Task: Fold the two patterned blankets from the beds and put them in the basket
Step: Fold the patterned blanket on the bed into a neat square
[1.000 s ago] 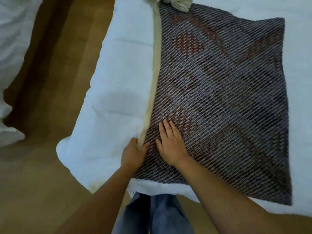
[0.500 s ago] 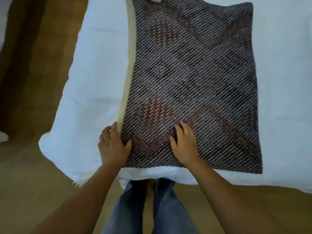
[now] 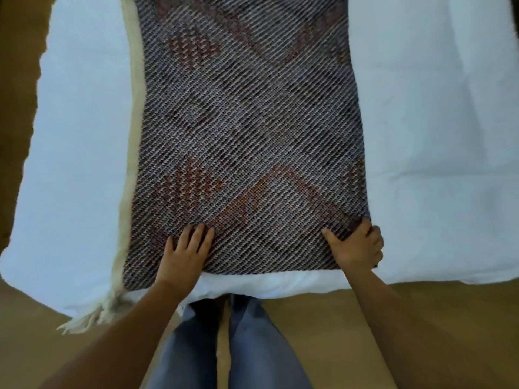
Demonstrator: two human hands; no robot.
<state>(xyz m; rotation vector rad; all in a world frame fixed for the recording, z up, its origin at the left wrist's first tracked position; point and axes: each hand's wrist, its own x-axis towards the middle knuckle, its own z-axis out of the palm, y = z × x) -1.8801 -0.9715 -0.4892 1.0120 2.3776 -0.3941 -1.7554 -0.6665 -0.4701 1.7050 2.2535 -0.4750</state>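
The likeliest fault from here is judged to be a skewed fold: the patterned blanket [image 3: 247,130] is lying lengthwise on the white bed [image 3: 435,136], already narrowed, and if its near edge is lifted by one corner only, the layers may be dragged apart and the far end pulled crooked. A second risk is seen on the left side, where a cream border [image 3: 133,164] is left showing beyond the dark weave and the tassels [image 3: 84,321] are hanging off the corner of the bed toward the floor [image 3: 421,318]; these could be caught or left sticking out of the finished bundle. The soft bedding beneath may also be rucked up with the cloth if too much is gathered at once. The left hand [image 3: 184,251] is laid flat on the blanket near its front edge, its fingers [image 3: 196,234] held straight and close together, pressing down and gripping nothing. The right hand [image 3: 356,247] is set at the near right corner, with the thumb stretched out on top of the weave and the other fingers [image 3: 375,237] curled over the side edge, so that the corner appears to be held between them; how much cloth is taken underneath cannot be told. The basket is not shown, so nothing has yet been put away from what can be seen.
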